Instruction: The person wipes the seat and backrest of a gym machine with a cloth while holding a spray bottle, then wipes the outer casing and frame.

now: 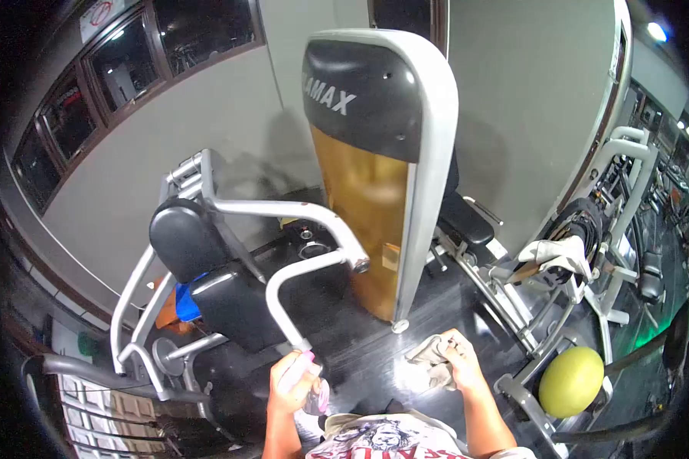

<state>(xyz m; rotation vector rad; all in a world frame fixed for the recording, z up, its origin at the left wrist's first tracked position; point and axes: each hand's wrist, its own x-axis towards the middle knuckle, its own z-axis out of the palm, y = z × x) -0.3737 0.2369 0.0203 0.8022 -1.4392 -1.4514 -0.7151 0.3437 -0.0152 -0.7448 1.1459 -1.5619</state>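
The person's right hand (465, 363), at 5 o'clock from the middle of the view, has its fingers clamped on a beige cloth (431, 353). The cloth is bunched rather than spread, probably so its loose folds stay gathered; part hangs below the fingers, clear of the printed shirt (390, 440) at 6 o'clock.

The left hand (289, 386), near 7 o'clock, is curled around a pink-trimmed object (323, 398). The palm hides much of it, so I cannot tell whether it is a container or what it might hold. Just above that hand ends the bent grey handle (279, 298) of a seated exercise machine; whether the 2 touch is unclear.

The machine's black backrest (187, 239) is at 9 o'clock. At 12 o'clock a tall weight-stack housing (436, 138) has an amber panel (367, 203), presumably a guard, which hides its contents. At 4 o'clock a yellow-green ball (572, 382) rests against a metal frame (528, 402), which likely keeps it from rolling.
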